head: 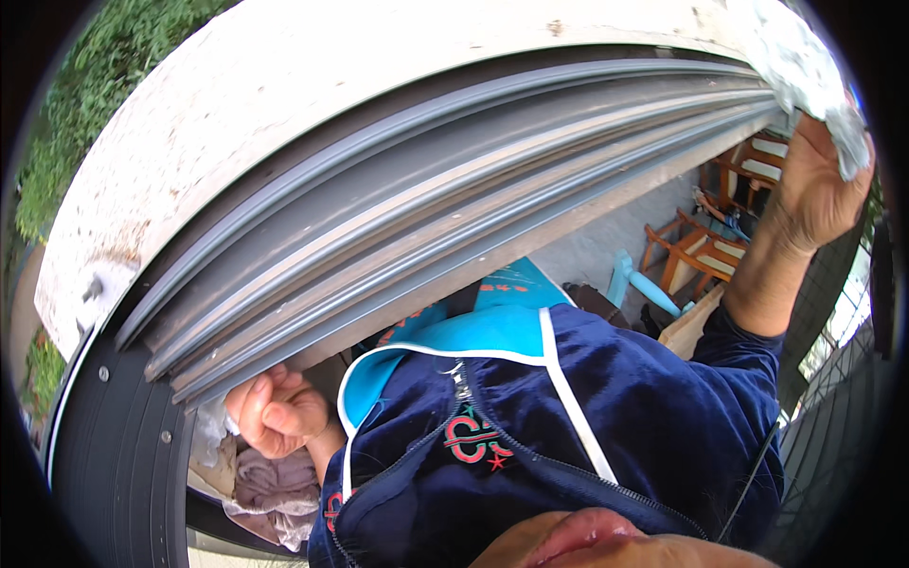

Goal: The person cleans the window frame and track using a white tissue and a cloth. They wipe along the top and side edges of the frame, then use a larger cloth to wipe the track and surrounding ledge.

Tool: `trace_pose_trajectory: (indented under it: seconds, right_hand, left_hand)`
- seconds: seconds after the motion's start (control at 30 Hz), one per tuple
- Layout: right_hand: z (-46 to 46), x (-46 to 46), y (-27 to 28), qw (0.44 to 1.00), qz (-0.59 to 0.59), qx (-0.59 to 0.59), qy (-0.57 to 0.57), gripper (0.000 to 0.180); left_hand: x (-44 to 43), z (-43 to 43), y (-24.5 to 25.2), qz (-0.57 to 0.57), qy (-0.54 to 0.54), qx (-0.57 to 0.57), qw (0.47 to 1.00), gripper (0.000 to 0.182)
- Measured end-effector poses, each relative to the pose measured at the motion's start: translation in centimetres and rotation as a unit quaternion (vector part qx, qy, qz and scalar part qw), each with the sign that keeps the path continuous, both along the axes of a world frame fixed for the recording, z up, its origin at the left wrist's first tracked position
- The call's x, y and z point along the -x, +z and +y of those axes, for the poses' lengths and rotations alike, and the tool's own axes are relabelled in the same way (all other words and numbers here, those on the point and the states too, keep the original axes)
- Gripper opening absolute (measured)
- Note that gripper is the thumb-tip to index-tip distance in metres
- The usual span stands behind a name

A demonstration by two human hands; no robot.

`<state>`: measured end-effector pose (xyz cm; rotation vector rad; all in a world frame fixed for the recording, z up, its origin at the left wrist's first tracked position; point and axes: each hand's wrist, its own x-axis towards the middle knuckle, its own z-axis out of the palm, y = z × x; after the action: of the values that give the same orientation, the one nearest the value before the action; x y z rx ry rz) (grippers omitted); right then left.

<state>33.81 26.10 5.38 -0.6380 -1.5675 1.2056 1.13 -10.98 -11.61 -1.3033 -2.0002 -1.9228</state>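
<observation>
A dark grey metal sliding-window track [454, 192] with several parallel rails crosses in front of me. At its far right end my right hand [827, 170] is raised, gripping a crumpled white cloth or plastic sheet [799, 60]; the glare hides which. Part of the sheet hangs down over the fingers. My left hand [280, 415] is at the track's near left end, against its inner edge, with the fingers curled. Whether it grips anything is not plain. Whitish crumpled material [209, 429] shows just beside it, partly hidden by the hand.
A white outer ledge [440, 42] lies beyond the track, with green foliage [106, 92] outside. A black ribbed window frame [121, 440] stands at left. Below the left hand is a greyish-brown cloth [277, 479]. Wooden chairs [699, 252] and a light-blue post [650, 287] are at right.
</observation>
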Motion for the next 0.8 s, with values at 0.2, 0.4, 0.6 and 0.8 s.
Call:
trace_pose_trajectory:
  seconds: [0.2,0.4,0.6,0.8]
  right_hand:
    - [1.0,-4.4,-1.8,0.985,-0.005,-0.085,-0.149,0.030]
    - [1.1,-4.4,-0.5,0.976,0.023,-0.120,-0.180,0.027]
    - [1.2,-6.6,-0.9,0.983,0.015,-0.112,-0.146,0.023]
    - [1.5,-4.2,-1.6,0.981,0.026,-0.082,-0.176,0.028]
  left_hand:
    - [0.5,-0.6,-0.8,-0.003,0.001,0.004,1.000,0.026]
    - [0.5,-0.7,-1.2,-0.047,0.031,0.023,0.998,0.024]
    - [0.9,-1.7,-1.2,-0.062,0.043,0.030,0.997,0.025]
    - [0.8,-1.5,-0.7,-0.013,0.098,0.021,0.995,0.027]
